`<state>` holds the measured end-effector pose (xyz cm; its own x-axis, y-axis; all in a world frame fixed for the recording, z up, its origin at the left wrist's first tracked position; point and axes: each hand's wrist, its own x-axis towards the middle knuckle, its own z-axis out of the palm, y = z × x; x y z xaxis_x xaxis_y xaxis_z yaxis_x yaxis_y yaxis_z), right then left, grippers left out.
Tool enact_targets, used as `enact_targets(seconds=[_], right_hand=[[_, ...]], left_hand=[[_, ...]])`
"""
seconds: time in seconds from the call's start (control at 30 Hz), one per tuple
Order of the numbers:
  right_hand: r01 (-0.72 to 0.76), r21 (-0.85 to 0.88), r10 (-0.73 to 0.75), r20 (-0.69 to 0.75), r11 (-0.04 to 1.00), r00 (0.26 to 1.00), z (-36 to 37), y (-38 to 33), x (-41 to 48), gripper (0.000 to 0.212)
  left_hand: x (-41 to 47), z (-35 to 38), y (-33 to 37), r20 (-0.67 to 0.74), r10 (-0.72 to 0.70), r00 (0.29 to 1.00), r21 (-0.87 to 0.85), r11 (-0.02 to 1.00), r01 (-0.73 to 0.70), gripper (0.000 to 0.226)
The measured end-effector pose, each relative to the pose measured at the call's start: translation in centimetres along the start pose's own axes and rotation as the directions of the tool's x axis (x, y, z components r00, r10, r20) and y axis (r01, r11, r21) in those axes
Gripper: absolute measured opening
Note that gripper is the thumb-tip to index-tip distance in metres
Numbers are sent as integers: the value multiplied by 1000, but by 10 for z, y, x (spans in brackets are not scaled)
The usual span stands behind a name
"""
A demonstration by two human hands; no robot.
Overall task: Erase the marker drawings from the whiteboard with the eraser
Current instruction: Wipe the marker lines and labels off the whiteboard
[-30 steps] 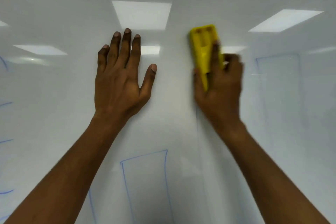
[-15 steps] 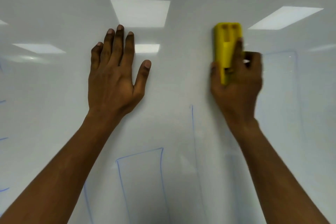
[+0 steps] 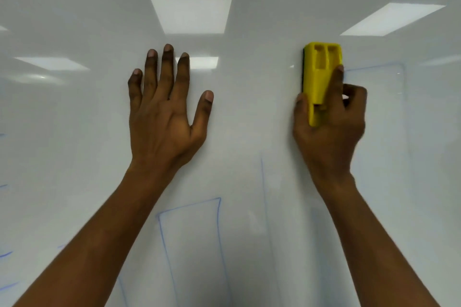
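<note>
Glossy smooth whiteboard [image 3: 249, 107]; yellow plastic eraser [image 3: 320, 70].

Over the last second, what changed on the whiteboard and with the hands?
The right hand, gripping the yellow eraser, slid rightward across the whiteboard to the left edge of a faint blue rectangle. Its grip is unchanged; the left hand stayed flat on the board; the lower blue outline remains.

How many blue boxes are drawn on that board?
2: one blue box low in the middle, one fainter box just right of the eraser. Stray blue strokes at the left edge may belong to others out of view.
</note>
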<state>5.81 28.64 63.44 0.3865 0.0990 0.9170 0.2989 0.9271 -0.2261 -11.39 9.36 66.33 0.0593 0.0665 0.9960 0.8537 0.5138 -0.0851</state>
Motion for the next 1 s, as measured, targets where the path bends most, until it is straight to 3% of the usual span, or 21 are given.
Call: enact_targets(seconds=[0.1,0.17,0.23,0.3,0.37,0.47,0.53,0.6,0.67,0.73,0.8,0.87,0.93,1.0], right_hand=[[190,78,-197,90,979,976,5,-28,-20,66],[377,115,-392,153,919,907,-2,-32,-43,63],[433,100,-444,156,896,882,-10,-16,-49,61],[328,38,-330,116,944,937,-14,12,-38,62],[117,-31,-116,31,993,993,-18,44,-12,64],[-212,-70,204,-107,975,973,-21,71,30,70],[-276,-68,265,-132,959,955,-13,65,40,71],[-135,-38,131,-87,990,988,-4,39,29,68],[100,29,-101,37,995,994,1,9,2,65],[317,85,-326,135,945,935,-3,-5,-23,64],[418,76,-425,159,905,891,-10,6,-33,62],[335,21,-334,131,942,933,-18,33,-27,63],[117,-32,-115,43,993,992,-25,64,-8,65],[-114,-45,110,-69,993,992,-29,84,20,67]], left_hand=[[0,3,1,-2,-12,1000,31,999,12,72],[0,3,0,-6,-3,1000,45,999,3,72],[0,4,-1,-9,1,1000,49,999,0,72],[0,5,-1,-8,-2,1000,49,999,3,72],[0,5,-1,-3,-3,1000,51,999,4,73],[0,5,0,1,-8,1000,58,998,8,73],[0,5,1,2,-16,1000,61,998,16,73],[0,6,1,1,-19,1000,62,998,18,73],[0,7,0,-7,-18,1000,62,998,18,72],[0,7,0,-13,-13,1000,58,998,14,72],[0,7,-1,-12,-8,1000,49,999,9,71],[-1,7,-2,-9,-8,1000,50,999,9,72],[0,7,-2,-7,-8,1000,60,998,8,72],[0,8,-1,-3,-8,1000,68,998,8,73]])
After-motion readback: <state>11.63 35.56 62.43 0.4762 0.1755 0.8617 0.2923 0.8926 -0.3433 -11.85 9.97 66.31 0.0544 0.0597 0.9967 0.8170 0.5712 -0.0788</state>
